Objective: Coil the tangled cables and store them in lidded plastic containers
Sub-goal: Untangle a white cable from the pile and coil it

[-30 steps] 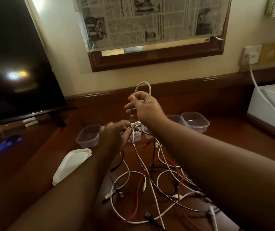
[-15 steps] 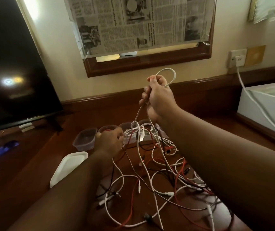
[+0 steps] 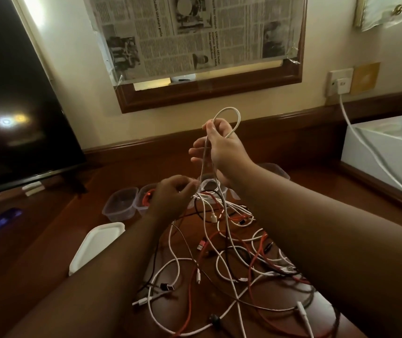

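Above the tangle [image 3: 222,259] (white, red, black) — both hands, right [image 3: 222,152] and left [image 3: 173,198], pinching one looped white cable [image 3: 231,118].

- Containers [image 3: 275,170] at the desk's back edge: mostly hidden behind right forearm; only rims show.
- Cable pile [image 3: 219,264]: right side under the forearm, near end cut by bottom edge.
- TV [image 3: 12,106]: cut by left and top edges.
- Newspaper [image 3: 195,32] print: too small to read.
- White box [image 3: 385,152]: cut by right edge.
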`<state>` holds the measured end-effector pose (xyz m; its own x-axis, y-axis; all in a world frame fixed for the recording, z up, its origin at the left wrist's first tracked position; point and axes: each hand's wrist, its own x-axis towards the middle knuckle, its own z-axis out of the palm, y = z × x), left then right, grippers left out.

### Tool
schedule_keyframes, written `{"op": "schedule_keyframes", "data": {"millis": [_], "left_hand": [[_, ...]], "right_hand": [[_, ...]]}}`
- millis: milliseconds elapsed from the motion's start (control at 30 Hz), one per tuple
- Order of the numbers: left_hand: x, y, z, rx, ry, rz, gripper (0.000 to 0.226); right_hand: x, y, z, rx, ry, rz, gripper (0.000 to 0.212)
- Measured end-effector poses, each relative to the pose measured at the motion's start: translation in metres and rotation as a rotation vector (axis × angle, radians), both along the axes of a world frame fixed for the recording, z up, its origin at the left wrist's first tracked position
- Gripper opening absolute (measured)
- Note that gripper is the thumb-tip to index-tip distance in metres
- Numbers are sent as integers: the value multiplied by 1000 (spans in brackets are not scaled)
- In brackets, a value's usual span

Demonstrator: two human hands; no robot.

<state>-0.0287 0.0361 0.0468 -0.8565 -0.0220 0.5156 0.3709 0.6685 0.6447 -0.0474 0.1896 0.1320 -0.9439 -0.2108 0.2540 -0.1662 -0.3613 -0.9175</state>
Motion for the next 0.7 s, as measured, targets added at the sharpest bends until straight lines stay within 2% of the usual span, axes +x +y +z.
{"op": "schedule_keyframes", "data": {"millis": [100, 133, 233, 300, 433, 500, 567, 633, 700], "left_hand": [[1, 0, -8, 22, 119, -2, 7], [0, 1, -10, -18, 170, 19, 5], [-6, -2, -17, -193, 269, 93, 18], [-9, -4, -23, -196, 265, 101, 24], [-11, -9, -32, -14, 142, 171, 21], [-12, -9, -34, -41, 136, 190, 19], [-11, -9, -34, -106, 190, 178, 15], [-10, -10, -33, -194, 246, 178, 11], [-12, -13, -31, -266, 298, 193, 10]], "right_hand": [[-3, -2, 5, -21, 17, 1, 17], [-4, -3, 6, -34, 21, 10, 16], [-5, -9, 5, -100, 16, 66, 18], [-3, -12, 10, -140, 23, 92, 19], [1, -7, 22, -151, 42, 112, 18], [1, -4, 20, 59, 117, 78, 16], [3, -2, 15, 514, 317, -45, 12], [3, -3, 8, 1011, 517, -115, 24], [3, -4, 0, 1393, 549, -92, 26]]}}
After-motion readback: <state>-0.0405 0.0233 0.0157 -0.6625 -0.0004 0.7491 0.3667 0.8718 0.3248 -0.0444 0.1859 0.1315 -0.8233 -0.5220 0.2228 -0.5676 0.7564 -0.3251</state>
